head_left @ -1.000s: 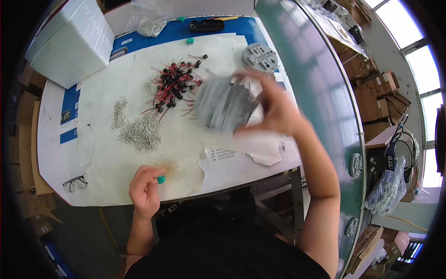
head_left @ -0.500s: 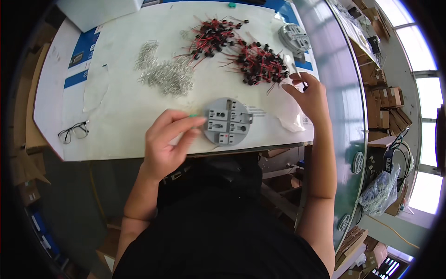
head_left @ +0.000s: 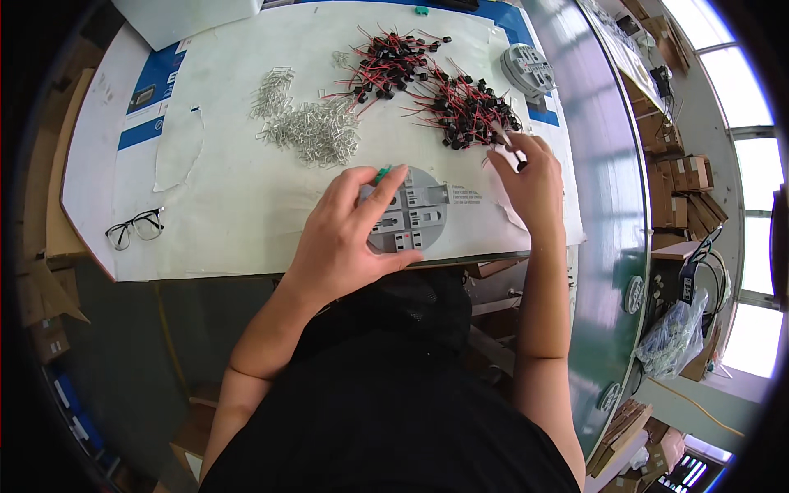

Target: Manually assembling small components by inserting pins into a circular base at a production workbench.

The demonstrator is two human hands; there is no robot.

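A round grey plate point(head_left: 425, 232) with raised rectangular blocks and slots lies near the table's front edge. My left hand point(head_left: 345, 226) spans it, the thumb at its near rim and the fingers at its far side. Close to those fingertips shows a small green piece point(head_left: 381, 174); how it is held is unclear. My right hand point(head_left: 532, 177) is closed around a slim pale-grey tool point(head_left: 501, 134) with a dark part by the palm, its exact kind unclear. The tool points at a pile of small black parts with red wires point(head_left: 472, 111).
A second wired pile point(head_left: 386, 66) lies farther back. Left of it are many small silvery metal clips point(head_left: 312, 131). Stacked grey round plates point(head_left: 528, 70) stand at the far right. Eyeglasses point(head_left: 136, 228) rest at the left. A white box point(head_left: 185, 16) occupies the far left corner.
My left hand has moved right onto the round plate and spread across it. My right hand has shifted slightly left and nearer with the tool, whose tip has swung left.
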